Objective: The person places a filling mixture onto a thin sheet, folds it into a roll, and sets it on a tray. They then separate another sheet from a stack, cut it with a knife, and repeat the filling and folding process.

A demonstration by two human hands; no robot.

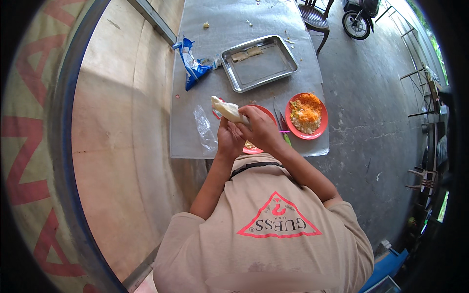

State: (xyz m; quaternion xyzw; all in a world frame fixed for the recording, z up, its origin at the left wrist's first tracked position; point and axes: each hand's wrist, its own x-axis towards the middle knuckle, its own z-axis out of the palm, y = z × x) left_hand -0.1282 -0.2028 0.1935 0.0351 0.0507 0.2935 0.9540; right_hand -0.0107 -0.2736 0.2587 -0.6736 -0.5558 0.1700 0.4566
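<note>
A pale, thin, folded sheet like a spring roll wrapper is held up above the near part of the table. My left hand grips its lower end from beneath. From the right, my right hand closes its fingers over the same end. Below both hands lies a red plate, mostly hidden, with a little chopped food at its near side. Beyond my hands stands a rectangular metal tray holding a few flat, pale brown pieces near its far side.
To the right, another red plate carries shredded orange and chopped pale food. A green-handled knife lies between the plates. Clear plastic and a blue packet lie left on the metal table. A chair stands beyond.
</note>
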